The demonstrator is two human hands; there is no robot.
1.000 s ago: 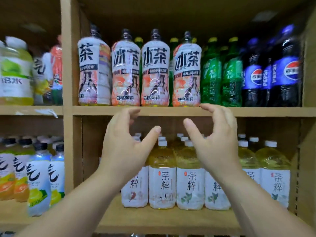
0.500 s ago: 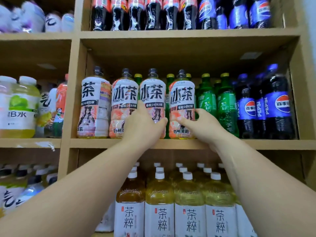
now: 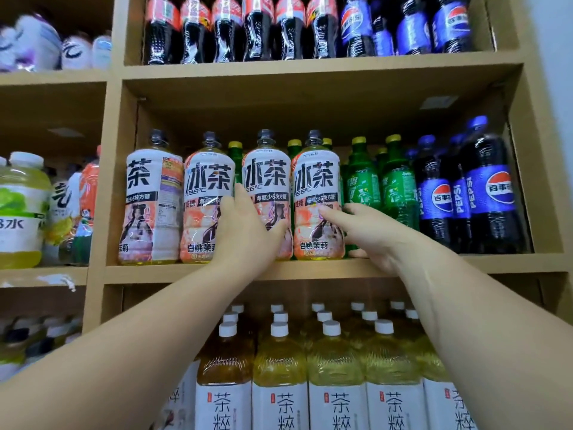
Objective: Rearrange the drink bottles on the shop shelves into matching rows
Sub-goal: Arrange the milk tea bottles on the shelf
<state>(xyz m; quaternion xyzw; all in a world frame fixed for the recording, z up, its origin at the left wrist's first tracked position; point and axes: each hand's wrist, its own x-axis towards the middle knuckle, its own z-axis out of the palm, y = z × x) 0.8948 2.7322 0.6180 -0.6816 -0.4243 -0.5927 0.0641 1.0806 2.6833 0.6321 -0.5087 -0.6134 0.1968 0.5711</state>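
A: While studying the left grip (image 3: 248, 234): clenched or released?

B: Clenched, grasping the third peach-and-white plastic iced-tea bottle (image 3: 266, 181) low on its label, thumb on the right flank, fingers slipped into the gap toward the second iced-tea bottle of the same kind (image 3: 207, 193).

A: And the right grip (image 3: 372, 237)?

B: Likewise grasping. Wrapped round the fourth peach-and-white plastic iced-tea bottle (image 3: 316, 181), thumb laid across the label front, fingers curled round the right side, next to the green plastic soda bottles with yellow caps (image 3: 362, 187).

A: Lifted or standing?

B: Cannot tell whether lifted. Both upright, just beside each other, bases at the front edge of the pale wooden middle shelf (image 3: 173, 270).

A: Further out along that shelf?

B: At far left, a first iced-tea bottle (image 3: 152, 197), turned sideways, showing only half the big lettering. More green bottles glimpsed behind the tea row. At far right, dark plastic cola bottles with blue labels and blue caps (image 3: 490, 193).

A: Above and below?

B: Above, dark cola bottles with red labels (image 3: 226, 29), then blue-labelled ones (image 3: 412, 29) to the right. Below, rows of yellow tea bottles with white caps and white labels (image 3: 335, 367). In the left bay, a big yellow-green drink bottle with a white cap (image 3: 21, 209).
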